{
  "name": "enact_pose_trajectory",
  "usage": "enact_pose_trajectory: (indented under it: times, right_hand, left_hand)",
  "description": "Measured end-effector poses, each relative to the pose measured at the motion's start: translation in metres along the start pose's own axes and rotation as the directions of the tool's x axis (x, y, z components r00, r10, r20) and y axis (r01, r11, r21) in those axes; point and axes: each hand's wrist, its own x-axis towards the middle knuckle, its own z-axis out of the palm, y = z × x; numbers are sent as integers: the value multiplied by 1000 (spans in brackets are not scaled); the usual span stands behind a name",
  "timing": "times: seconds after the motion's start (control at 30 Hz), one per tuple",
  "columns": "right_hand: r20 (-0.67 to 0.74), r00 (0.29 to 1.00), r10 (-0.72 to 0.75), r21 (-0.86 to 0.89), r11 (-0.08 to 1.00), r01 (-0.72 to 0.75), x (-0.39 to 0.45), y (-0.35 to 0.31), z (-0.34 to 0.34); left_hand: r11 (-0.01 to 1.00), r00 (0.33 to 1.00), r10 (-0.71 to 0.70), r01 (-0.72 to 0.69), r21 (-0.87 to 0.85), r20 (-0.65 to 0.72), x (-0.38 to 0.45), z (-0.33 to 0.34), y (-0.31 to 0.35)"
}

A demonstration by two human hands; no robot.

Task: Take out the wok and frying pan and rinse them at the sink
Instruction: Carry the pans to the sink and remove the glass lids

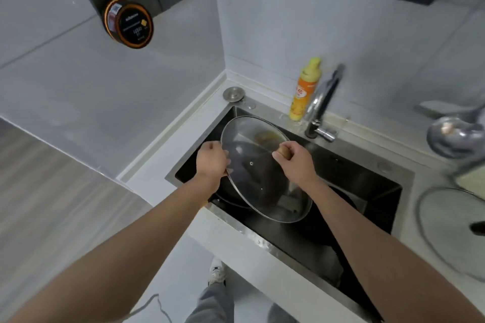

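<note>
A round glass lid (259, 186) is tilted over the dark sink (367, 183). My right hand (296, 158) is shut on the lid's wooden knob. My left hand (212, 160) grips at the lid's left rim, where a bit of wooden handle shows under the fingers. A dark wok (236, 198) lies in the sink under the lid, mostly hidden by it. A second dark pan (341, 199) sits behind my right forearm, only its rim showing.
A chrome faucet (321, 110) and a yellow detergent bottle (305, 89) stand at the sink's back edge. Another glass lid (446, 231) lies on the counter at right, below a steel ladle (454, 136). A round sink plug (233, 94) sits in the corner.
</note>
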Motion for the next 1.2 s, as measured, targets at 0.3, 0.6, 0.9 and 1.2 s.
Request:
enact_pose_trajectory:
  times: [0.3,0.6,0.9,1.2]
  right_hand:
    - [-135,991,-13,-98,995,0,-136,29,-146]
    - [-393,872,291,-92,931,-352,-286,98,-250]
    - [-522,656,546,95,801,-591,-407,181,-277]
    - [-518,597,613,108,739,-665,-424,250,-266]
  left_hand:
    - [979,973,51,-93,181,224,-110,68,-38]
    - [903,810,-97,-173,393,579,-201,179,-95]
    - [801,641,-344,-181,571,686,-285,242,-184]
    - [668,651,-469,-180,722,597,-301,269,-236]
